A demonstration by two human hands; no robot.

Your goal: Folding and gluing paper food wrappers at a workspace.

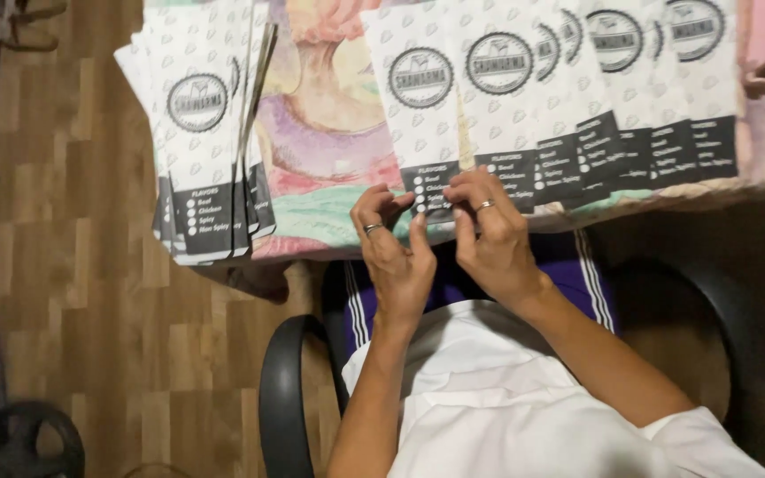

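Observation:
A row of white paper bags (524, 88) with round black emblems and dark bottom bands lies fanned out, overlapping, along the table's near edge. My left hand (396, 252) and my right hand (493, 235) meet at the bottom edge of the leftmost bag (422, 115) in that row. Fingertips of both hands pinch or touch its dark band; each hand wears a ring. A second stack of the same bags (201, 133) lies to the left, overhanging the table edge.
The table carries a colourful patterned cloth (329, 133). I sit in a black chair with an armrest (285, 389) at lower left. Wooden floor (73, 265) extends to the left, with a dark chair base (11, 434) at bottom left.

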